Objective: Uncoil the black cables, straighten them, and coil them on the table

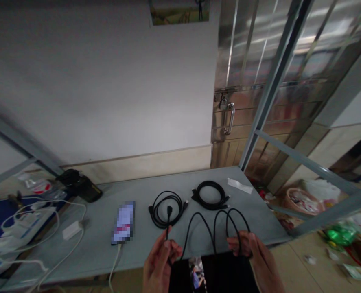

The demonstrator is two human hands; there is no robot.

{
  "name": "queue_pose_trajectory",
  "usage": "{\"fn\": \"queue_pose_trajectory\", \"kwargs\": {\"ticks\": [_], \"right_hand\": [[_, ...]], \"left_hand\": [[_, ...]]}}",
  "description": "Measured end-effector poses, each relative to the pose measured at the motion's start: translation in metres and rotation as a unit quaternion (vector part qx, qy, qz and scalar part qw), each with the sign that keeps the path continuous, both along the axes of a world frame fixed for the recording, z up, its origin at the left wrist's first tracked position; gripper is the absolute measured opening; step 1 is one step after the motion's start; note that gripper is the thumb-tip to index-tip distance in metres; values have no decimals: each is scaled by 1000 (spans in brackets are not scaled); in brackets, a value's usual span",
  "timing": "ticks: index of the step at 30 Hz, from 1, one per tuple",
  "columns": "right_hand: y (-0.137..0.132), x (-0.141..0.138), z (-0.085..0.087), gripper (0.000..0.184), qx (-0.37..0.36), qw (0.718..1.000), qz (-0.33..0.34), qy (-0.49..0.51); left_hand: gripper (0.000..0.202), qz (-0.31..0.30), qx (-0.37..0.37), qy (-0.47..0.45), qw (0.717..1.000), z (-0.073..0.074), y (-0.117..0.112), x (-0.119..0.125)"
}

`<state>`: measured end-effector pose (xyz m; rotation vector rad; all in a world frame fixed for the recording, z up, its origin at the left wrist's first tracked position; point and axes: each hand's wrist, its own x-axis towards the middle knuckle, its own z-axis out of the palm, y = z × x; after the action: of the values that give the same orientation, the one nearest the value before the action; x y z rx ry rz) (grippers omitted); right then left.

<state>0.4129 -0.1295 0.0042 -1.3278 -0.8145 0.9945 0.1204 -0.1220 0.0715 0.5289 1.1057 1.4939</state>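
A black cable point(195, 214) runs in loose loops between my two hands, above the front edge of the grey table. My left hand point(159, 260) pinches it just below its connector end point(169, 211), which points up. Closed round the looped part is my right hand point(255, 254). Beyond my left hand a coiled black cable point(157, 221) lies on the table, with its plugs showing. A second, thicker black coil point(211, 206) rests further right, bound into a ring.
On the grey table point(143, 185) are a phone point(123, 223) with a white cord, a white adapter point(72, 230), a dark bottle point(82, 187) and a white strip point(239, 186). Power strips point(24, 230) sit left. Metal posts point(259, 122) frame the table; a basket point(302, 201) stands right.
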Motion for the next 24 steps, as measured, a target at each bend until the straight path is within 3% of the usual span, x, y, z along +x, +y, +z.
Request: {"fn": "queue_pose_trajectory", "kwargs": {"ticks": [3,10,13,16,20,24], "right_hand": [[4,35,11,76,-31,998,-29,39],[0,90,22,67,28,987,-158,-23],[1,93,27,64,61,979,-189,-42],[2,88,32,64,89,977,-188,-56],[-1,82,34,63,74,977,-177,-90],[-4,83,36,61,58,974,-161,-147]], "left_hand": [[65,59,-1,11,998,7,1,-24],[66,208,-4,13,978,31,-1,-76],[70,228,-3,27,973,36,-4,-93],[59,229,-8,43,972,37,-8,-102],[48,223,6,32,974,40,-12,-100],[61,231,3,11,973,44,-9,-91]]}}
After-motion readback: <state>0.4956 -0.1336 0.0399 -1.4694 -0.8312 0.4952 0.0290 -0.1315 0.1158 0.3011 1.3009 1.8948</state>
